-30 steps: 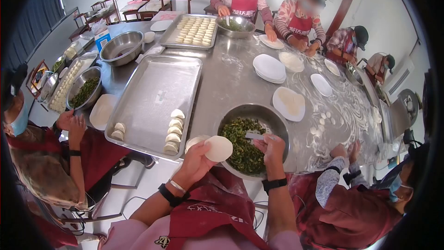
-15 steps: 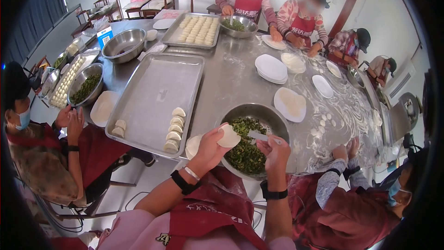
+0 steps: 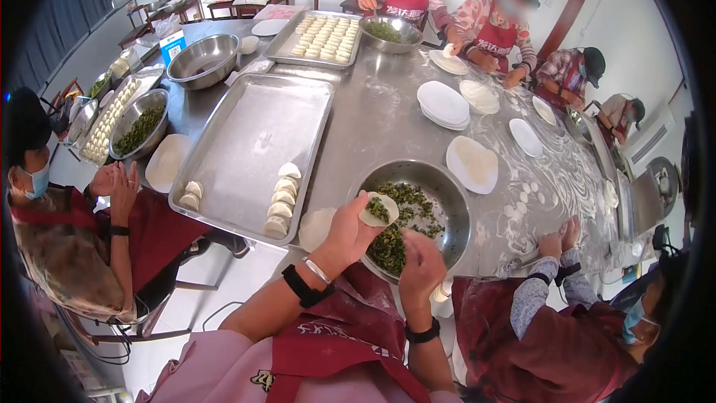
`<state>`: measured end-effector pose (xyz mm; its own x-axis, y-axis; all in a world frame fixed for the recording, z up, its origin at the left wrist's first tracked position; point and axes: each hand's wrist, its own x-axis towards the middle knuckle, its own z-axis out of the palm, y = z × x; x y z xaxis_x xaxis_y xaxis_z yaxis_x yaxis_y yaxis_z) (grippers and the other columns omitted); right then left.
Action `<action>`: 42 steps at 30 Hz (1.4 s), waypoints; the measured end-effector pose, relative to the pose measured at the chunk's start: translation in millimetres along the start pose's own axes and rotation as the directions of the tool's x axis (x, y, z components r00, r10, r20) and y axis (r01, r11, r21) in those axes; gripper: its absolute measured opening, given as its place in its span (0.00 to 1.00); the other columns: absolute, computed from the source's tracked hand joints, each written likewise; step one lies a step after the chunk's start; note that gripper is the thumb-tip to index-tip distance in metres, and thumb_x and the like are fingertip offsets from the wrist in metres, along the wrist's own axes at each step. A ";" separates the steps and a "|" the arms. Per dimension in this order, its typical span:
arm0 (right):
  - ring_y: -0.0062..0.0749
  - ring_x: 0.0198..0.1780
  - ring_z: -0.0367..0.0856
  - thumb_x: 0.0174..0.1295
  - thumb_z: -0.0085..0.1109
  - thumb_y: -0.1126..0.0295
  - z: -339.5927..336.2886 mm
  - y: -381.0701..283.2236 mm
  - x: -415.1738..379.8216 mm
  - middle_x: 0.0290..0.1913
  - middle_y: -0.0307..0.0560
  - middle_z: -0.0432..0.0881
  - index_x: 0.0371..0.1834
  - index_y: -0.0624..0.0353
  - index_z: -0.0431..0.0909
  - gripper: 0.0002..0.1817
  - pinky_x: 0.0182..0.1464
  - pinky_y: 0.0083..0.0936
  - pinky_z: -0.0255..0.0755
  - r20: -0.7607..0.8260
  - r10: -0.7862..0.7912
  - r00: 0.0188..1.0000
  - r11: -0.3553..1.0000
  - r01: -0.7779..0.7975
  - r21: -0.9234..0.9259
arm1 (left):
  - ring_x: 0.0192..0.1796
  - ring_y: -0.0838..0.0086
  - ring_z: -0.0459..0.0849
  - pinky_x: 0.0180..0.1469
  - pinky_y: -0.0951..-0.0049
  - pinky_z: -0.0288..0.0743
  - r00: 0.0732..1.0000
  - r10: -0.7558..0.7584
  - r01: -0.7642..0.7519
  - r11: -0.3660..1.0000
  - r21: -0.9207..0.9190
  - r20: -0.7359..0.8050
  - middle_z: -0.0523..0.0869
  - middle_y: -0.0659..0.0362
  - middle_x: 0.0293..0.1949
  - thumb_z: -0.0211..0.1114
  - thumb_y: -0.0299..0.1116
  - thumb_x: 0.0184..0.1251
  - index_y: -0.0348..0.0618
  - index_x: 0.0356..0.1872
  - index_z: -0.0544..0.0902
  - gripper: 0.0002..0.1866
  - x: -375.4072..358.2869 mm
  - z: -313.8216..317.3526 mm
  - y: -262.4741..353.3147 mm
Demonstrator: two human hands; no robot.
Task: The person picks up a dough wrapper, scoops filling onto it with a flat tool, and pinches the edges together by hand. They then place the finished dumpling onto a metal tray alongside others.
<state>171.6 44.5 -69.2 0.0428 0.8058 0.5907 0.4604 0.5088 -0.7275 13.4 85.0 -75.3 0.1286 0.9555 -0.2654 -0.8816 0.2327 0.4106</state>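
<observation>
A round dough wrapper with green filling on it rests in my left hand, whose fingers curl round its edge. Just right of it, over the near side of a steel bowl of chopped green filling, is my right hand, fingers bent together; whatever they hold is hidden. Loose wrappers lie left of my left hand. Beyond them a large metal tray carries a row of folded dumplings on its right and a few more at its left corner.
White plates, one with wrappers, stand beyond the bowl. A tray of dumplings and steel bowls are farther back. Co-workers sit to the left and right; others work across the floury table.
Green filling now sits on the wrapper in my left hand. My right hand has moved left and nearer to me, and the flat tool seen in it before is no longer visible.
</observation>
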 end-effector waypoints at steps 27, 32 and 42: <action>0.46 0.33 0.90 0.69 0.59 0.73 -41.4 12.2 21.9 0.38 0.57 0.84 0.46 0.73 0.78 0.11 0.35 0.33 0.88 0.196 0.651 0.733 0.546 -0.632 0.550 | 0.62 0.64 0.80 0.67 0.56 0.73 0.994 -0.108 0.104 0.988 0.118 0.031 0.81 0.51 0.59 0.47 0.39 0.84 0.33 0.63 0.74 0.20 -41.2 10.4 4.1; 0.46 0.32 0.90 0.68 0.58 0.75 -55.1 4.1 28.1 0.38 0.57 0.84 0.46 0.73 0.77 0.10 0.33 0.33 0.88 0.191 0.683 0.705 0.535 -0.661 0.527 | 0.63 0.64 0.80 0.68 0.56 0.73 0.994 -0.101 0.096 0.990 0.107 0.039 0.81 0.51 0.59 0.47 0.39 0.83 0.32 0.63 0.73 0.21 -40.3 7.3 1.5; 0.45 0.32 0.90 0.67 0.56 0.75 -47.2 22.0 26.6 0.41 0.55 0.85 0.46 0.71 0.78 0.10 0.35 0.31 0.88 0.222 0.692 0.687 0.476 -0.665 0.575 | 0.63 0.64 0.80 0.67 0.58 0.74 0.987 -0.149 0.136 0.974 0.180 0.065 0.80 0.52 0.60 0.47 0.42 0.84 0.32 0.62 0.74 0.22 -49.0 12.6 4.2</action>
<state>224.8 62.8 -53.0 0.1510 0.9729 -0.1751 -0.3189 -0.1197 -0.9402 9.1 41.5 -49.6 0.2882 0.9197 -0.2665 -0.7595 0.3891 0.5214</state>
